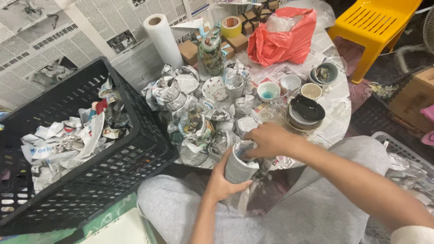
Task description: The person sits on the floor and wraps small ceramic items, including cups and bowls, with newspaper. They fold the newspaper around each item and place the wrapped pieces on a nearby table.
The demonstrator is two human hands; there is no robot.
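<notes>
Reference landmark: the black crate, which stands left of the person's lap.

Inside the crate lie crumpled newspaper bundles, loosely stacked. Just right of the crate, the left hand cups a newspaper-wrapped cup from below, fingers curled closed around its side. The right hand presses on the cup's top edge, fingertips bent inward as they tuck paper into the mouth; how deep they reach cannot be told. The cup is held over the lap, at the near edge of the round table.

Risks, as judged:
- The wrap appears loose at the lower end. If the left hand's grip slackens, the cup could slide out of the paper.
- Hard pressure from the right hand could tear the paper.
- The right forearm passes near the stacked dark bowls; a sweep of the arm could knock them.

Further right of the crate, the table carries wrapped pieces, a white paper roll, a tape roll, a red plastic bag and small unwrapped cups. This crowding leaves little free working surface. A yellow chair stands beyond the table.
</notes>
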